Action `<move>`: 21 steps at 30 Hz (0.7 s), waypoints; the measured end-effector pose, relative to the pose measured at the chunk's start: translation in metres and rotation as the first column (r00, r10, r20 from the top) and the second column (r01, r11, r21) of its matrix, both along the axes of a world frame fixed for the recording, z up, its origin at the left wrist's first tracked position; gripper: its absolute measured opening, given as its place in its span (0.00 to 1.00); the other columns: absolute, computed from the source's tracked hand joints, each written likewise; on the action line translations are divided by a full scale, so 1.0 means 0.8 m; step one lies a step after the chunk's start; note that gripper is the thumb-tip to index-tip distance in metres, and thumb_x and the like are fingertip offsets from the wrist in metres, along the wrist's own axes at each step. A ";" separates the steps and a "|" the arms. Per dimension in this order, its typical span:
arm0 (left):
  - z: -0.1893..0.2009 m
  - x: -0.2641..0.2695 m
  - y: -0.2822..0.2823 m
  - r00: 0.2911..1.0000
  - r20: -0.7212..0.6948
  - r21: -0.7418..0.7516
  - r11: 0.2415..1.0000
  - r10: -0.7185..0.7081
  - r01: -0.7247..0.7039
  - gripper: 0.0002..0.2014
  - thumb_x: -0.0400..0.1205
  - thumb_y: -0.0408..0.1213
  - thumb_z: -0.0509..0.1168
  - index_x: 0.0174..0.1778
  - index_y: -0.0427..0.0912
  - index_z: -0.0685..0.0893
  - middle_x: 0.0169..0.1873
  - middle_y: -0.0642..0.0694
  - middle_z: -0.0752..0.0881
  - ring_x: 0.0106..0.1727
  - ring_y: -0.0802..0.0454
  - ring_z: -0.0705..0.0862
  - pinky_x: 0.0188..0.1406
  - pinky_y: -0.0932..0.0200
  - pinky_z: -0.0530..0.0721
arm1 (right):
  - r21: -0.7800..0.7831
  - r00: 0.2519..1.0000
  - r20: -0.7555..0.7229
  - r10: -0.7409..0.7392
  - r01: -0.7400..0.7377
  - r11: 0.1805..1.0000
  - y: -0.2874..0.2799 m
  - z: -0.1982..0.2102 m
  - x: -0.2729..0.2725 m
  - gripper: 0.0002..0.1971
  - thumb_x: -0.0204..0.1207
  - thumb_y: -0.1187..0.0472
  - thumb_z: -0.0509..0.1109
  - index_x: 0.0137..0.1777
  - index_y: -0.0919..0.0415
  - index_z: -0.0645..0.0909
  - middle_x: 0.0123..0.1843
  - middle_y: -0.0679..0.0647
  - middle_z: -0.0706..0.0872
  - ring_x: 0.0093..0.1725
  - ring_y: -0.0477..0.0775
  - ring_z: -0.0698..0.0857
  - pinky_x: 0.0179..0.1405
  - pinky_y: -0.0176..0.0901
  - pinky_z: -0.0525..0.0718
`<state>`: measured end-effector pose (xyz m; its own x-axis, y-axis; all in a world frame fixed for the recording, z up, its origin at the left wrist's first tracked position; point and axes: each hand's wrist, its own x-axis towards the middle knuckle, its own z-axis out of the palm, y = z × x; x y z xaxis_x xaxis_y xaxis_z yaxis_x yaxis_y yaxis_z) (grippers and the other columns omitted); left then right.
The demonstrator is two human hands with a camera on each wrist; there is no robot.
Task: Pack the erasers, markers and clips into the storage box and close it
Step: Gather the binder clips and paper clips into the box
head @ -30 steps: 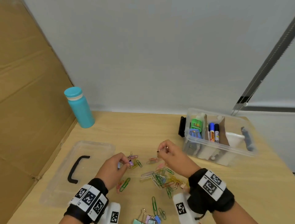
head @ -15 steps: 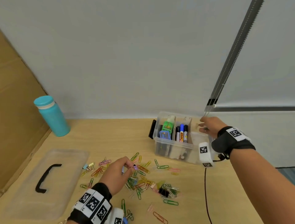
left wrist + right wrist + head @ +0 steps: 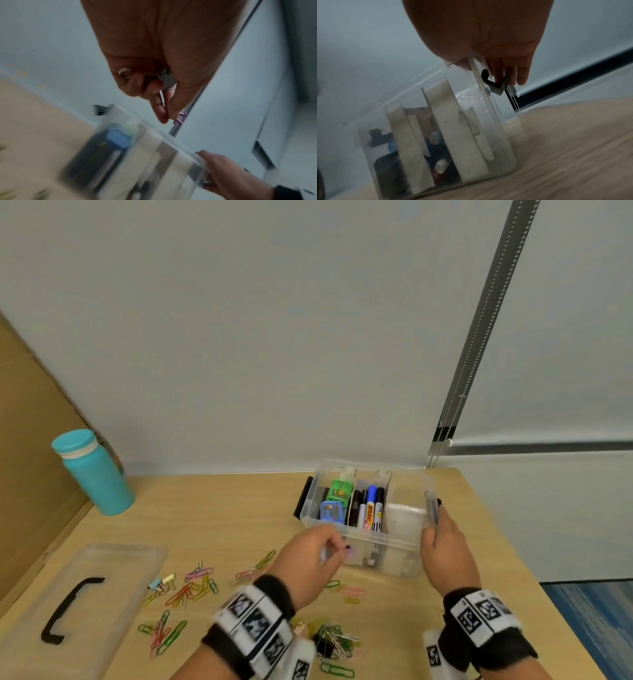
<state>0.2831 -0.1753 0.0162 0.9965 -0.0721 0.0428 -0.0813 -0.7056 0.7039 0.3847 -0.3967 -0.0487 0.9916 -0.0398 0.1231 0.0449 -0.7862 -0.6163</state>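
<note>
The storage box (image 3: pixel 366 539) sits on the table (image 3: pixel 239 515) with its long axis running left to right across the person's view, its open top facing up. It is clear plastic with black latches at both ends, split by pale upright dividers. Its left compartment holds a green eraser (image 3: pixel 339 491) and a blue one (image 3: pixel 331 511); the middle one holds markers (image 3: pixel 370 510) lying with their caps toward the wall; what is in the right compartment cannot be made out. The right hand (image 3: pixel 445 546) grips the box's right end wall, fingers curled over the rim beside the latch. The left hand (image 3: pixel 308 559), just in front of the box's left half, pinches small binder clips (image 3: pixel 179 119), one purple. Coloured paper clips (image 3: pixel 191 587) lie scattered on the table in front of the box. The clear lid (image 3: pixel 113 570) with a black handle lies flat, well to the left of the box.
</note>
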 end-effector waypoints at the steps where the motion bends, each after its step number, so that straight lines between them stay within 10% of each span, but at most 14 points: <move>1: 0.012 0.024 -0.020 1.000 0.012 0.023 1.000 -0.017 0.017 0.03 0.83 0.41 0.62 0.44 0.52 0.79 0.45 0.57 0.83 0.49 0.63 0.82 0.50 0.67 0.79 | 0.015 1.000 0.013 -0.003 0.003 1.000 0.001 -0.002 -0.001 0.26 0.84 0.56 0.49 0.82 0.61 0.57 0.78 0.60 0.70 0.74 0.59 0.72 0.69 0.54 0.75; 8: 0.042 0.190 -0.124 0.992 -0.126 0.388 0.919 -0.028 0.075 0.09 0.81 0.31 0.61 0.53 0.35 0.84 0.52 0.38 0.87 0.56 0.39 0.85 0.52 0.52 0.82 | 0.019 0.999 0.038 -0.007 0.006 1.000 0.002 -0.004 -0.003 0.26 0.84 0.59 0.50 0.82 0.62 0.57 0.76 0.60 0.72 0.72 0.59 0.71 0.63 0.51 0.77; 13: 0.030 0.239 -0.140 0.968 -0.250 0.372 0.924 0.004 0.092 0.13 0.81 0.39 0.64 0.30 0.39 0.76 0.38 0.33 0.84 0.50 0.35 0.85 0.34 0.58 0.76 | 0.025 0.998 0.069 -0.016 0.014 1.000 0.003 -0.005 -0.002 0.26 0.83 0.59 0.50 0.82 0.59 0.57 0.75 0.57 0.74 0.72 0.56 0.71 0.61 0.51 0.79; 17: 0.012 0.245 -0.140 0.947 -0.320 0.403 0.899 -0.036 0.171 0.21 0.82 0.45 0.61 0.66 0.36 0.79 0.64 0.39 0.83 0.64 0.39 0.81 0.63 0.49 0.80 | 0.017 0.998 0.066 -0.005 0.004 1.000 0.003 -0.003 -0.002 0.27 0.83 0.60 0.50 0.82 0.60 0.55 0.78 0.55 0.71 0.74 0.54 0.68 0.63 0.49 0.78; 21: 0.015 0.231 -0.127 0.963 -0.264 0.377 0.913 -0.055 0.156 0.17 0.83 0.41 0.60 0.63 0.36 0.83 0.64 0.39 0.84 0.63 0.41 0.83 0.64 0.50 0.81 | 0.009 0.997 0.072 -0.004 0.003 1.000 0.003 0.000 -0.005 0.26 0.84 0.59 0.49 0.82 0.60 0.56 0.79 0.55 0.69 0.75 0.55 0.68 0.65 0.49 0.77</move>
